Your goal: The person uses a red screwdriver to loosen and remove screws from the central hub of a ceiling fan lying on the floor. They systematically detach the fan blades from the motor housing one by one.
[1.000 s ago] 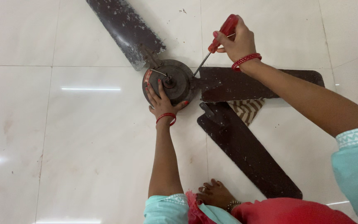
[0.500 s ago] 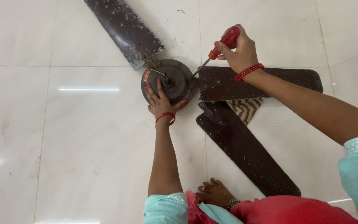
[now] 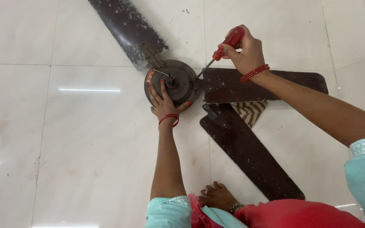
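Note:
A dark brown ceiling fan lies on the white tiled floor, its round motor hub (image 3: 180, 78) near the frame's middle top. My left hand (image 3: 162, 103) rests flat on the hub's near edge, fingers spread. My right hand (image 3: 243, 48) grips a red-handled screwdriver (image 3: 229, 42); its metal shaft slants down-left and its tip meets the joint between the hub and the right blade (image 3: 267, 84). Another blade (image 3: 127, 29) still joins the hub at the upper left. A third blade (image 3: 250, 152) lies loose on the floor, apart from the hub.
A striped brown-and-white cloth (image 3: 250, 112) peeks out between the right blade and the loose blade. My bare foot (image 3: 218, 196) sits on the floor at the bottom, beside red and turquoise clothing (image 3: 275, 215). White glossy floor tiles (image 3: 64, 139) stretch to the left.
My right hand with the screwdriver has dropped a little lower toward the right blade over the last second and then held still. My left hand has stayed on the hub.

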